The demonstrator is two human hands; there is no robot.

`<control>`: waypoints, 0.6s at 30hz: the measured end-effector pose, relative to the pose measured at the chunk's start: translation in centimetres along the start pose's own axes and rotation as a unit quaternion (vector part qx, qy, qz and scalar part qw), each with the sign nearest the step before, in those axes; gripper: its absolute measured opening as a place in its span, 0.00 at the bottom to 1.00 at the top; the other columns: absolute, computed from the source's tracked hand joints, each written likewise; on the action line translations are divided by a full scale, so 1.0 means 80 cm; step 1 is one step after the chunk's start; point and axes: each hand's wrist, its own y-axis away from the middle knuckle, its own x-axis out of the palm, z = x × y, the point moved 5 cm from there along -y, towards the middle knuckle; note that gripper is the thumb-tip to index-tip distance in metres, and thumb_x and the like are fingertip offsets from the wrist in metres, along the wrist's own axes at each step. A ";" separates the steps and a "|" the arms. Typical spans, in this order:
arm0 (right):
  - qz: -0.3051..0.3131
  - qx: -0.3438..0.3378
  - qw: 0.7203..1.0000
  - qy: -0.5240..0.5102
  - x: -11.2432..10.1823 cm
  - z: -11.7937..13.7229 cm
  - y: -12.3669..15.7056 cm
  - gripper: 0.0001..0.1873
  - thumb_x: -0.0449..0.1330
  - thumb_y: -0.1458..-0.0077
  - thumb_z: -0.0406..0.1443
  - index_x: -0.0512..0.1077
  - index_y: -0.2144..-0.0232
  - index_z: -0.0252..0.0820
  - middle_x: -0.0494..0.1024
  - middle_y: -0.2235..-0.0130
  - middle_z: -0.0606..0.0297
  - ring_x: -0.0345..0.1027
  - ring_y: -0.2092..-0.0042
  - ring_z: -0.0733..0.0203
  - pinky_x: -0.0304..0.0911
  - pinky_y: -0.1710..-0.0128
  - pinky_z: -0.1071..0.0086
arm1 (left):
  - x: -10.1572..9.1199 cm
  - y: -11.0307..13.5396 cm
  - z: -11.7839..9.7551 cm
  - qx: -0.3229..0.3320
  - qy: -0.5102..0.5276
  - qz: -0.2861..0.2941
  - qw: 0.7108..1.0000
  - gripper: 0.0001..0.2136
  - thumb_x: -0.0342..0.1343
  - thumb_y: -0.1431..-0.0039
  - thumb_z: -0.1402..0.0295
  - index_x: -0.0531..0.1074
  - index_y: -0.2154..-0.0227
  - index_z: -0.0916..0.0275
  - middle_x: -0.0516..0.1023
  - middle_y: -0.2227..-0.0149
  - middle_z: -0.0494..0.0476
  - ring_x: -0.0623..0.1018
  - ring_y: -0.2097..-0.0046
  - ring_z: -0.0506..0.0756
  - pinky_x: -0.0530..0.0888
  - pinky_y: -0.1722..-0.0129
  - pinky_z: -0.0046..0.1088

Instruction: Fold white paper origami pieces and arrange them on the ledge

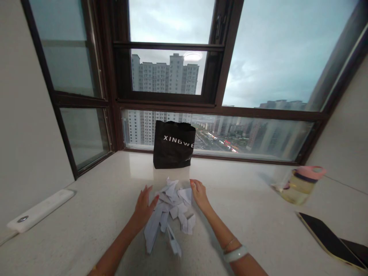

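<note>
Folded papers are lying loosely heaped mid-counter, nearer than the black bag. Left hand is sitting at the left edge, fingers wide, gripping nothing visible; right hand is curling narrow at the right edge, can't tell if pinching. Uneven pushing could be scattering or creasing pieces.
</note>
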 end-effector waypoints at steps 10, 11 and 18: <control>0.146 0.020 0.987 0.072 0.078 0.029 0.051 0.20 0.42 0.42 0.44 0.68 0.57 0.44 0.73 0.56 0.55 0.63 0.51 0.54 0.54 0.52 0.57 | 0.035 0.073 -0.014 0.192 -0.218 0.078 0.954 0.36 0.41 0.50 0.45 0.42 0.41 0.56 0.49 0.39 0.58 0.47 0.39 0.64 0.42 0.44 0.54; 0.147 0.033 0.986 0.066 0.074 0.031 0.050 0.21 0.41 0.42 0.44 0.67 0.55 0.44 0.72 0.55 0.56 0.62 0.51 0.53 0.54 0.52 0.57 | 0.025 0.061 -0.013 0.163 -0.224 0.050 0.960 0.33 0.41 0.48 0.48 0.44 0.41 0.57 0.49 0.39 0.58 0.47 0.39 0.63 0.41 0.44 0.53; 0.320 -0.076 0.943 -0.049 0.013 0.000 0.061 0.45 0.59 0.62 0.52 0.54 0.44 0.42 0.54 0.41 0.55 0.42 0.40 0.50 0.36 0.43 0.56 | -0.009 0.072 0.003 0.102 -0.193 0.146 0.965 0.41 0.44 0.56 0.42 0.40 0.41 0.53 0.44 0.38 0.55 0.42 0.38 0.65 0.46 0.45 0.54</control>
